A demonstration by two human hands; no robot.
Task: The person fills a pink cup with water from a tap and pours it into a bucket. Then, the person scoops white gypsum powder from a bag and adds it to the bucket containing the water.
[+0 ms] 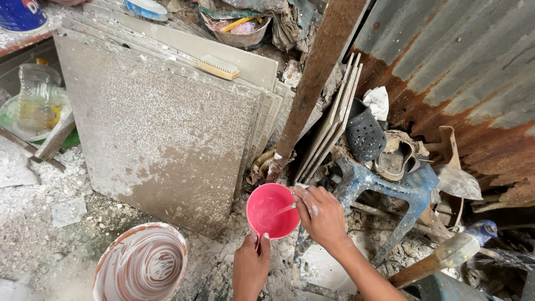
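Now left hand (250,267) grips pink cup (272,210); right hand (320,214) at rim.

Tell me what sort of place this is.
Likely a rough tiling or building work area: dusty square tiles lean stacked, a bucket smeared with white paste stands nearby, and a rusty corrugated metal wall backs the rubble.

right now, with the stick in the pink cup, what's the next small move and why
Probably stir on along the wall of the pink cup. The left hand grips its handle from below, steadying it, while the right hand holds a thin stick dipped inside. Whitish smears show on the inner wall, so the mix looks unevenly spread.
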